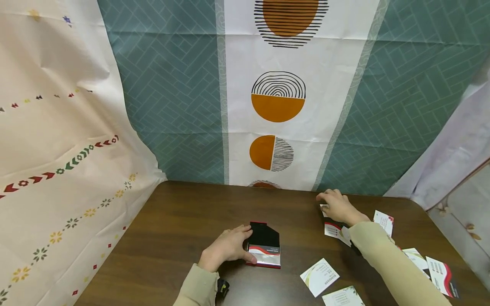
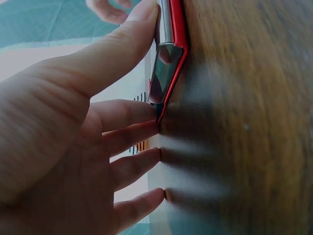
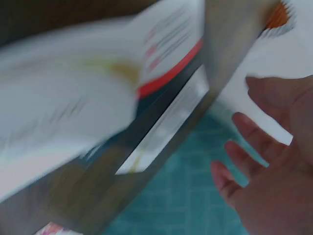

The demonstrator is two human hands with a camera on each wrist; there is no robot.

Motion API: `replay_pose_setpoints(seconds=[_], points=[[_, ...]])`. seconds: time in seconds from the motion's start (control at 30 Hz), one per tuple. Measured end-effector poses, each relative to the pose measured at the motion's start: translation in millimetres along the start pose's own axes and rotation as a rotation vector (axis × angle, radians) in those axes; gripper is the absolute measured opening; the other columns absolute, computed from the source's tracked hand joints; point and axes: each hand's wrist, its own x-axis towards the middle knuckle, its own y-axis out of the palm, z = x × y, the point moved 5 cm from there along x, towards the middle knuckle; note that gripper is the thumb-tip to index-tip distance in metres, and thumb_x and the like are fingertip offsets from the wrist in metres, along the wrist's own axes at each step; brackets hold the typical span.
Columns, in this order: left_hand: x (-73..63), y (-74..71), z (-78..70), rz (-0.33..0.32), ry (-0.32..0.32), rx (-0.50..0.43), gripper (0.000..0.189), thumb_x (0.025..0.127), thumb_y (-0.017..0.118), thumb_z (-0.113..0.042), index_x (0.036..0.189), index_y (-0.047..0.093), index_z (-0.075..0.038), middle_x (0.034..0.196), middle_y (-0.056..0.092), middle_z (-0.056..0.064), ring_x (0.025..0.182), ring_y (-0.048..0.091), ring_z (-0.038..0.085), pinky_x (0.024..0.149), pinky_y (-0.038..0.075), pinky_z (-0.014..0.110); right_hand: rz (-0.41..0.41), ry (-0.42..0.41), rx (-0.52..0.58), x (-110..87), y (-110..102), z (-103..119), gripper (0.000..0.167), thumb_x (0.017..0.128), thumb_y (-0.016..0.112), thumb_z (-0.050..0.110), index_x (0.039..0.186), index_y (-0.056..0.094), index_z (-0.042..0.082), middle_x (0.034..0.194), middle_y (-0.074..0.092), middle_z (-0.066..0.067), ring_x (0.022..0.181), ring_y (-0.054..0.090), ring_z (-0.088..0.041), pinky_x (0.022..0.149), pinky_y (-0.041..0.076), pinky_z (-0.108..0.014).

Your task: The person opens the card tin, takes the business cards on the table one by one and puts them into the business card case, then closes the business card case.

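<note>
An unfolded business card holder (image 1: 265,234) lies on the table, its black lid laid back and its silver tray holding a card with a red curve. My left hand (image 1: 229,245) rests along its left side. In the left wrist view, the left thumb (image 2: 124,46) lies on the holder's metal edge, while the other fingers extend down to the tabletop. My right hand (image 1: 338,207) hovers over several business cards (image 1: 331,230) toward the back right. Its fingers are spread and hold nothing in the right wrist view, with blurred cards (image 3: 63,98) beside the hand.
Further cards lie scattered on the brown table (image 1: 183,221): a white one with gold curves (image 1: 320,277), another at the front (image 1: 343,297), one by the right forearm (image 1: 383,222) and a red-curved one (image 1: 440,274) near the right edge. A patterned cloth (image 1: 176,106) hangs behind.
</note>
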Motion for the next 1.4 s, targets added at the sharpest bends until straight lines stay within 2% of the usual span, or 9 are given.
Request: replay_pose_setpoints(seconds=[0.17, 0.27, 0.4, 0.5, 0.67, 1.0, 1.1, 1.27, 1.4], points=[[-0.6, 1.7, -1.3, 0.013, -0.002, -0.013, 0.087, 0.073, 0.082, -0.05, 0.142, 0.052, -0.008, 0.15, 0.043, 0.005, 0.141, 0.033, 0.027, 0.111, 0.028, 0.052, 0.067, 0.034, 0.05, -4.7, -1, -26, 0.032, 0.093, 0.063, 0.008, 0.123, 0.061, -0.001, 0.119, 0.056, -0.023, 0.111, 0.045, -0.047, 0.085, 0.039, -0.065], [-1.0, 0.4, -2.2, 0.011, -0.004, -0.019, 0.086, 0.073, 0.082, -0.05, 0.142, 0.052, -0.008, 0.15, 0.043, 0.005, 0.141, 0.033, 0.027, 0.111, 0.028, 0.052, 0.121, 0.06, 0.097, -5.7, -2, -35, 0.04, 0.09, 0.068, 0.012, 0.126, 0.058, -0.004, 0.118, 0.056, -0.024, 0.112, 0.045, -0.048, 0.086, 0.04, -0.066], [-1.8, -1.5, -3.3, 0.009, -0.009, -0.022, 0.086, 0.073, 0.082, -0.049, 0.142, 0.052, -0.007, 0.15, 0.043, 0.006, 0.141, 0.033, 0.028, 0.111, 0.027, 0.053, 0.201, 0.088, 0.076, -6.6, -1, -41, 0.057, 0.083, 0.078, 0.023, 0.128, 0.057, -0.004, 0.121, 0.055, -0.025, 0.116, 0.044, -0.05, 0.09, 0.039, -0.067], [-3.0, -1.6, -2.9, 0.015, -0.012, -0.026, 0.086, 0.073, 0.083, -0.048, 0.142, 0.052, -0.007, 0.15, 0.043, 0.006, 0.141, 0.033, 0.028, 0.111, 0.027, 0.053, 0.232, 0.086, 0.065, -6.7, 2, -42, 0.053, 0.081, 0.08, 0.024, 0.122, 0.06, -0.003, 0.118, 0.055, -0.023, 0.114, 0.046, -0.049, 0.091, 0.04, -0.063], [-2.8, -2.0, -2.1, 0.008, -0.009, -0.024, 0.086, 0.073, 0.082, -0.049, 0.142, 0.052, -0.007, 0.15, 0.043, 0.006, 0.14, 0.034, 0.028, 0.11, 0.028, 0.054, 0.237, 0.125, 0.088, -6.7, 3, -42, 0.037, 0.081, 0.08, 0.02, 0.104, 0.059, 0.001, 0.102, 0.053, -0.013, 0.098, 0.048, -0.037, 0.083, 0.043, -0.053], [-1.4, -0.6, -0.2, -0.001, -0.003, -0.019, 0.087, 0.072, 0.083, -0.05, 0.141, 0.053, -0.007, 0.15, 0.044, 0.006, 0.14, 0.034, 0.028, 0.11, 0.028, 0.054, 0.281, 0.238, 0.136, -12.5, 3, -48, 0.045, 0.081, 0.081, 0.028, 0.102, 0.049, 0.006, 0.092, 0.054, -0.008, 0.083, 0.049, -0.027, 0.072, 0.043, -0.043], [-1.4, -0.2, -0.1, -0.003, -0.002, -0.016, 0.087, 0.072, 0.083, -0.05, 0.141, 0.053, -0.007, 0.15, 0.043, 0.006, 0.14, 0.034, 0.028, 0.11, 0.028, 0.054, 0.269, 0.209, 0.137, -13.1, 4, -51, 0.041, 0.083, 0.079, 0.028, 0.102, 0.051, 0.004, 0.093, 0.056, -0.009, 0.083, 0.05, -0.026, 0.071, 0.045, -0.043], [-1.0, 0.3, -0.7, -0.007, 0.001, -0.014, 0.087, 0.072, 0.083, -0.05, 0.141, 0.053, -0.007, 0.15, 0.043, 0.006, 0.14, 0.034, 0.028, 0.11, 0.028, 0.054, 0.225, 0.17, 0.242, -14.3, 2, -57, 0.019, 0.087, 0.069, 0.01, 0.101, 0.059, 0.002, 0.088, 0.058, -0.006, 0.078, 0.052, -0.022, 0.068, 0.045, -0.037], [-1.6, -0.4, -1.6, -0.009, 0.003, -0.009, 0.087, 0.072, 0.083, -0.05, 0.141, 0.053, -0.006, 0.149, 0.044, 0.007, 0.139, 0.036, 0.028, 0.109, 0.03, 0.053, 0.167, 0.102, 0.307, -15.9, -6, -56, 0.013, 0.088, 0.063, 0.002, 0.1, 0.063, -0.004, 0.089, 0.062, -0.007, 0.08, 0.055, -0.02, 0.069, 0.048, -0.036]])
